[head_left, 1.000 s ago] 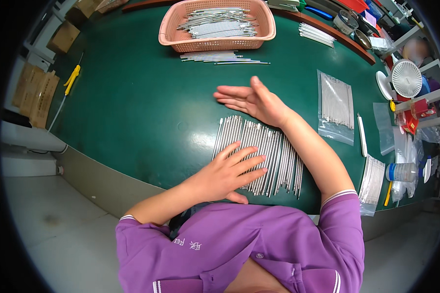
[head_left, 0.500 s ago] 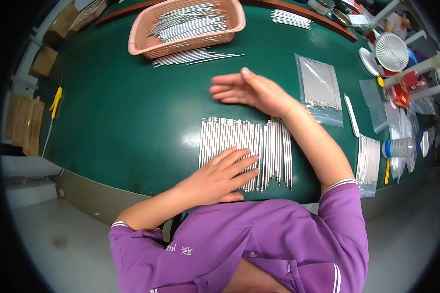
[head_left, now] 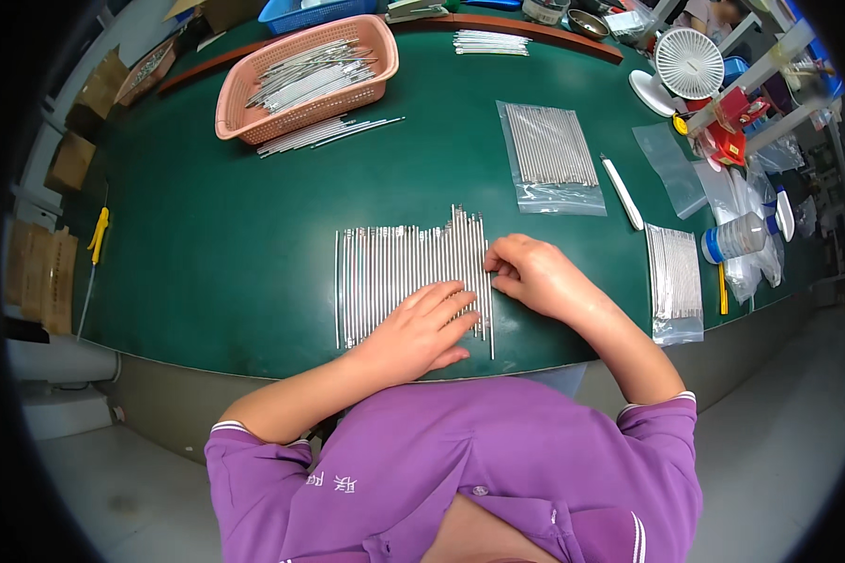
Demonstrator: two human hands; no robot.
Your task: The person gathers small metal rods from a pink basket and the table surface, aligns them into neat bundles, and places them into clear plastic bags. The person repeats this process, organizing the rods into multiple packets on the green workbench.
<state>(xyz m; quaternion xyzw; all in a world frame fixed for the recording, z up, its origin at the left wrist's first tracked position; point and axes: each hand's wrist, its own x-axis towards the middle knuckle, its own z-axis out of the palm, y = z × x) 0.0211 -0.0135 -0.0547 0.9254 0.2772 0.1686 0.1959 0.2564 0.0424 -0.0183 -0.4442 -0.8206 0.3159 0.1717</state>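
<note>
Lowered since earlier, the right hand curls beside the metal rods, whether pinching one I cannot tell, while the left hand lies fingers-apart on them.

2 wht chars on purple shirt chest.

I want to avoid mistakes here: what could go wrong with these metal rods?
The right hand, at the right edge of the metal rods, might push them askew; their upper ends there are uneven. The left hand, lying over them, could shift several rods if it slides.
</note>
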